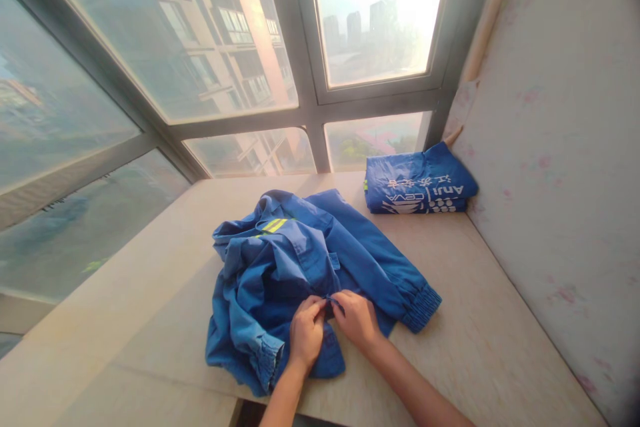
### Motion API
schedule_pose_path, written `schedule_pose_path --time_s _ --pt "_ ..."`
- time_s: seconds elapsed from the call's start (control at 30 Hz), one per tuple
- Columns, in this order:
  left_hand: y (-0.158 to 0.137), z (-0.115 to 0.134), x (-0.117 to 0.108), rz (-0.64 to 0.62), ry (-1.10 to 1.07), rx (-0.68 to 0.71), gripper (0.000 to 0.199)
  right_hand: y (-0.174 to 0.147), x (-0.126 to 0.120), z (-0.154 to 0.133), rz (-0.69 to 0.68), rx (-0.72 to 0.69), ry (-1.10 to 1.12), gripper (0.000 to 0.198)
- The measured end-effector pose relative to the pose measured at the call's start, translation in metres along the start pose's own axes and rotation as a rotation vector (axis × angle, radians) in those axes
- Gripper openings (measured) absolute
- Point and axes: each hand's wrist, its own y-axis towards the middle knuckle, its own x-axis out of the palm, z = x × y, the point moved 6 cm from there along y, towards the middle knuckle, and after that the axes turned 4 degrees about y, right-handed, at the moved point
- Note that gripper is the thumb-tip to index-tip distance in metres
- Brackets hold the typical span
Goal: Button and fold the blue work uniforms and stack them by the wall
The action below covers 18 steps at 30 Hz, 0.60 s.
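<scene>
A blue work jacket (300, 253) with a yellow reflective strip lies crumpled on the pale wooden surface, its elastic-cuffed sleeves spread to either side. Near its front edge, my left hand (306, 333) pinches the jacket's fabric between thumb and fingers. Close beside it on the right, my right hand (356, 319) pinches the same bit of cloth, the fingertips of both hands almost meeting. Whatever small detail sits between the fingertips is too small to make out.
A folded blue garment (420, 180) with white lettering rests at the back right, against the flower-patterned wall (545, 213). Grey-framed windows (310, 113) border the wooden surface (480, 320) at the back and left. A dark gap shows at the front edge.
</scene>
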Motion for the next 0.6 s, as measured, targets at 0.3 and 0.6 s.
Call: schedule_pose_path --time_s 0.3,0.6 --pt "-0.001 -0.001 -0.002 0.024 -0.062 -0.005 0.032 0.008 0.001 0.007 0.112 0.136 0.106 0.02" --pt "-0.01 0.002 -0.011 0.0 -0.088 0.007 0.031 0.013 -0.012 0.026 0.25 0.137 0.521 0.027"
